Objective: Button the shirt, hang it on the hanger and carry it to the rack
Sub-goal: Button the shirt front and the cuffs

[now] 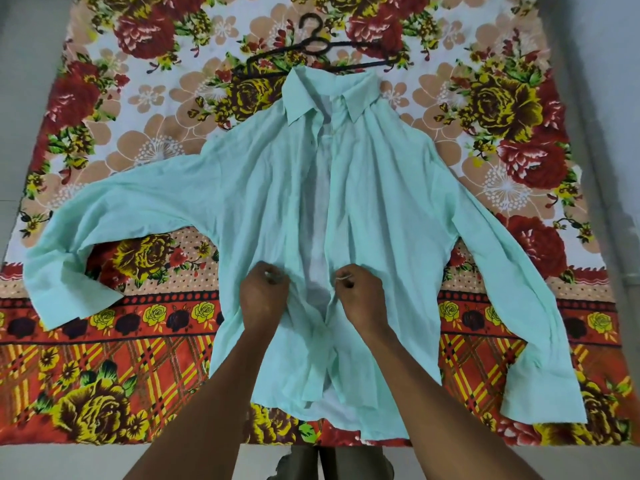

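shirt (263, 188) flat, front open for buttoning | left hand (264, 296), right hand (360, 294) fingers pinching plackets | hanger (318, 51) waits beyond collar

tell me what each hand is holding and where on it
Both hold the shirt: the left hand pinches one front edge, the right hand the other, low on the open front.
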